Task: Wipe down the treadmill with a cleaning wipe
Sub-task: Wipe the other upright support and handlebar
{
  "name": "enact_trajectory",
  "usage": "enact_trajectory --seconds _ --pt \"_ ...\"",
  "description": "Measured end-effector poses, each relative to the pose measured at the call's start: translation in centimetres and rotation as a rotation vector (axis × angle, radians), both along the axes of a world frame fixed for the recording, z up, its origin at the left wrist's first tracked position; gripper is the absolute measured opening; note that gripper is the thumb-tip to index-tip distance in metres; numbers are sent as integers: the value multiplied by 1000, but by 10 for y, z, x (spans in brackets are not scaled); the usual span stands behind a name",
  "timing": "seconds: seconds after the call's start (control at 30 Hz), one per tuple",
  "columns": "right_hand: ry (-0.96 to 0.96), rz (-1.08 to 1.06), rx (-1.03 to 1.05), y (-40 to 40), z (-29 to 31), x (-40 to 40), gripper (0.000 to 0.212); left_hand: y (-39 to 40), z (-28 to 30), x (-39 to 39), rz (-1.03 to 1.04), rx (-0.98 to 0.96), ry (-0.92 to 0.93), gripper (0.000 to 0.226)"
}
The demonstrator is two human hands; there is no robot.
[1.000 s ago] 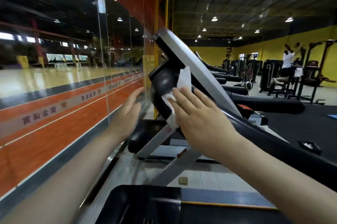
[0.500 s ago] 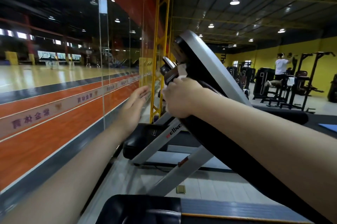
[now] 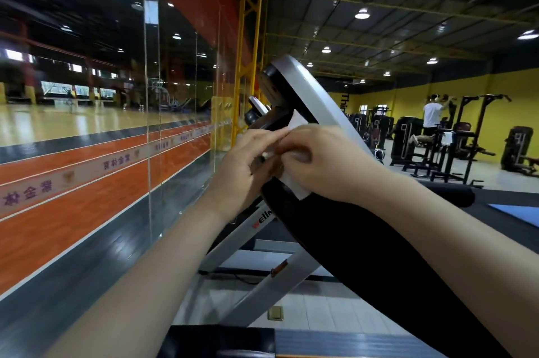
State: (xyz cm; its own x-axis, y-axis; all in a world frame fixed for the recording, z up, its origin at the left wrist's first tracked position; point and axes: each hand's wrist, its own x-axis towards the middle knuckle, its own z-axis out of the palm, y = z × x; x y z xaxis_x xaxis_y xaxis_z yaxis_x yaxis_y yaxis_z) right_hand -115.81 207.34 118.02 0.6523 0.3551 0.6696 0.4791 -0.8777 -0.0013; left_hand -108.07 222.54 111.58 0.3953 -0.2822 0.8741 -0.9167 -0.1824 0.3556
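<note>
The treadmill (image 3: 309,86) rises in front of me, its silver-edged console tilted up and its black handrail running down to the right. A white cleaning wipe (image 3: 298,124) lies against the console's left side, mostly hidden under my hands. My right hand (image 3: 323,162) holds the wipe against the black rail, fingers curled over it. My left hand (image 3: 248,165) has come in from the left and pinches the wipe's edge where the two hands meet.
A glass wall (image 3: 151,124) runs close along the left, with a sports court behind it. A yellow steel post (image 3: 248,45) stands just beyond the console. More treadmills and weight machines (image 3: 455,139) fill the right, where a person in white (image 3: 431,115) exercises.
My left hand moved from hovering open at the left to the console and now pinches the wipe. My right hand slid slightly down the rail with the wipe.
</note>
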Motion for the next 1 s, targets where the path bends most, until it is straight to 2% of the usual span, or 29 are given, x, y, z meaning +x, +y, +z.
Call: enact_trajectory --seconds 0.1,0.17,0.23,0.33,0.43,0.57,0.63,0.73,0.8,0.83,0.9,0.97,1.0 --pt "-11 25 257 -11 3 -4 20 -5 7 2 53 -18 -12 25" --pt "-48 -40 187 -17 1 -4 19 0 8 13 226 7 -38 15" --pt "-94 -93 79 -19 -3 -4 13 7 4 26 402 -14 18 9" --pt "-90 -108 65 -19 -4 -5 12 5 -2 39 556 -54 -26 21" --pt "-132 -137 -77 -17 -6 -2 16 -1 2 54 407 -73 -126 29" --pt "-102 -187 -140 -16 -8 0 25 -5 -1 60 190 -84 -251 42" --pt "-86 -207 -158 -14 -6 -2 28 -3 0 68 51 -48 -320 33" --pt "15 -233 -136 -9 -5 -6 34 8 6 105 123 32 -427 36" --pt "112 -266 -124 -6 -4 -7 43 9 12 128 139 -15 -302 38" --pt "159 -290 -124 -4 -2 -7 47 7 16 138 85 -75 -129 35" --pt "222 -357 -138 2 -1 -8 52 4 23 160 108 -20 85 35" --pt "211 -468 -175 15 -3 -7 57 1 26 180 54 27 168 30" --pt "163 -540 -211 24 -6 -4 60 2 29 185 73 66 125 30"
